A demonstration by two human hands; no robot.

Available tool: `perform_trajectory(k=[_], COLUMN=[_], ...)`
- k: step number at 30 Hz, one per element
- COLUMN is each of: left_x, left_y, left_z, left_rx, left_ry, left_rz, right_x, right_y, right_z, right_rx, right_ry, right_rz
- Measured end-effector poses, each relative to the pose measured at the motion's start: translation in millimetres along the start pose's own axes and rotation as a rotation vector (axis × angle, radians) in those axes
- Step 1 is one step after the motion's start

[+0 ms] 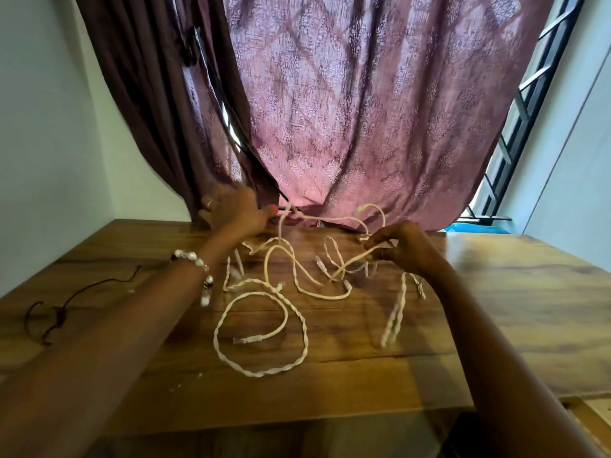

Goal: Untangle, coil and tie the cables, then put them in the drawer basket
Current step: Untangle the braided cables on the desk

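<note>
A tangle of cables [264, 292] lies on the middle of the table [496, 309]. The left hand [236, 209] is at the tangle's far left edge, the right hand [401, 246] at its far right, both above the tabletop. A thin cord [59, 312] lies well apart to the left. A curtain [363, 110] hangs behind the table, a window grille [515, 133] to its right.
</note>
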State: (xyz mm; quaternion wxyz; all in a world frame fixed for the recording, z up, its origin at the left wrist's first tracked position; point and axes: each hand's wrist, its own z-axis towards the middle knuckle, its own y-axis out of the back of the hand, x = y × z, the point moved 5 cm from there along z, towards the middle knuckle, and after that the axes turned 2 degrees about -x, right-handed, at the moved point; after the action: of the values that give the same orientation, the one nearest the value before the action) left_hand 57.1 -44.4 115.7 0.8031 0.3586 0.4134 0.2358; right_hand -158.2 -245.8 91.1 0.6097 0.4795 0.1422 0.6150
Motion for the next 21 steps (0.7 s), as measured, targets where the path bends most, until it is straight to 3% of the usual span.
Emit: perform_trajectory(k=[2,4,6,8,11,16,18,21], left_x=[-29,-57,-73,-78,-77,-63,-62,-56], left_y=[6,-4,-30,-56,-76,-97,-95,-73], left_z=[-23,-46,-63,-67,-67,-74,-71,-44], left_rx=[-0.094,0.081,0.282,0.35,0.373,0.595,0.577,0.42], left_ry=[-0.342,-0.648,-0.739,-0.717,-0.718,-0.604,-0.56,-0.366], left_rz=[-0.082,-0.284,-0.195,-0.106,-0.216,-0.289,-0.321,-0.6], right_x=[8,18,27,33,30,11,3,-15], right_y=[-1,0,2,9,19,20,15,2], right_z=[2,4,7,7,3,-8,-12,-17], right_rx=[-0.065,-0.145,-0.212,-0.26,-0.31,-0.321,-0.314,-0.219], right_ry=[-0.038,-0.049,-0.043,-0.036,-0.01,-0.042,-0.068,-0.102], right_rz=[0.216,0.365,0.481,0.587,0.607,0.579,0.535,0.311])
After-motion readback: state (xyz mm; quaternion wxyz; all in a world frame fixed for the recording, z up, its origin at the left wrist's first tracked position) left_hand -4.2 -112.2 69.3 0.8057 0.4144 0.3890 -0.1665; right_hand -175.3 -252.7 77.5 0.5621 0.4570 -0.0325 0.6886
